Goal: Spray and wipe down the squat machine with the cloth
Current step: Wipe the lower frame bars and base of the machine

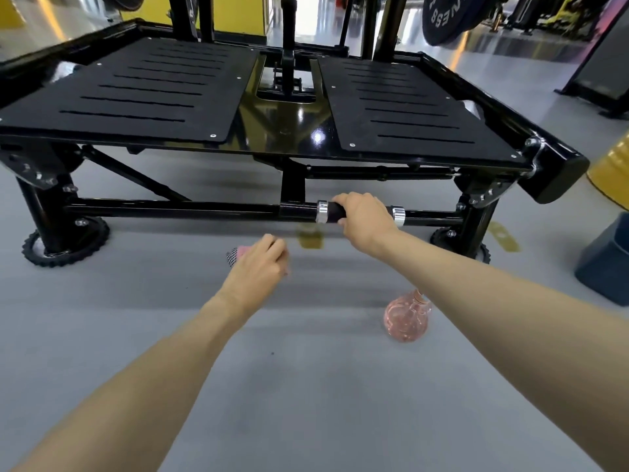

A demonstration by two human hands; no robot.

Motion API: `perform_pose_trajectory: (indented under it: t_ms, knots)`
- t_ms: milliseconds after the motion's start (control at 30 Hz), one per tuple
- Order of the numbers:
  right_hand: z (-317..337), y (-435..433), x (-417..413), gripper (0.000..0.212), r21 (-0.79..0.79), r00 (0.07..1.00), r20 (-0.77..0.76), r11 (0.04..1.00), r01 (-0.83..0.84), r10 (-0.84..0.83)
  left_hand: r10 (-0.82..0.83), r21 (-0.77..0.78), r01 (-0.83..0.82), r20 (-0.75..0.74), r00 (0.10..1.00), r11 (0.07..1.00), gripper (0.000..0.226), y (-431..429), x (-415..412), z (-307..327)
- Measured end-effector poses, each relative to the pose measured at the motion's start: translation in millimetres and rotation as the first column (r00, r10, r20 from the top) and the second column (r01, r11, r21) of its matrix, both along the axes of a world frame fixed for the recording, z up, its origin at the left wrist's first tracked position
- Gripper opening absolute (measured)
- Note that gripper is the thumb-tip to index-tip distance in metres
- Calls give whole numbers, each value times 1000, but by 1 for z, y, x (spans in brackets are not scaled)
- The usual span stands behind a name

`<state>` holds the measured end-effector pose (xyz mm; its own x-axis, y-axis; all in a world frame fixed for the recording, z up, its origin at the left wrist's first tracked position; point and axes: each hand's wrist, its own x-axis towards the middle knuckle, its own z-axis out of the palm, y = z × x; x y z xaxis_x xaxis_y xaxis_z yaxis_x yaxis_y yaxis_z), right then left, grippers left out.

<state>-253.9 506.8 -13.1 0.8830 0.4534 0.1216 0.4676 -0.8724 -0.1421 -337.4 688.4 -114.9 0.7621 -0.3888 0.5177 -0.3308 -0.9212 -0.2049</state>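
The black squat machine (279, 131) fills the upper half of the view, with two slotted foot plates and a low cross bar (170, 210) near the floor. My right hand (362, 218) grips the black handle section of that bar between two silver collars. My left hand (258, 264) hovers lower, just in front of the bar, holding a bunched pink and checked cloth (235, 255) that shows past my fingers. A pink see-through spray bottle (405, 318) stands on the grey floor under my right forearm.
The machine stands on toothed black feet (61, 247) at the left and right. A yellow drum (612, 172) and a dark blue box (606, 264) are at the right edge. A black weight plate (452, 18) hangs at the upper right. Grey floor lies in front.
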Motion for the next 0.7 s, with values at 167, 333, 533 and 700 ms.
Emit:
perform_pose_trajectory:
  t_ms: [167, 333, 533, 700]
  knots:
    - [-3, -2, 3, 30, 23, 1000, -9, 1000, -3, 3, -183, -105, 217, 263, 947, 970, 28, -34, 4, 31]
    - [0, 0, 6, 19, 37, 997, -71, 999, 29, -27, 108, -582, -27, 105, 989, 813, 14, -64, 32, 53]
    - [6, -2, 0, 25, 9, 999, -53, 1000, 15, -15, 188, -498, -351, -349, 918, 793, 17, -63, 81, 92]
    - [9, 0, -3, 27, 48, 991, -128, 998, 31, -25, 198, -382, -357, -396, 897, 853, 14, -67, 71, 109]
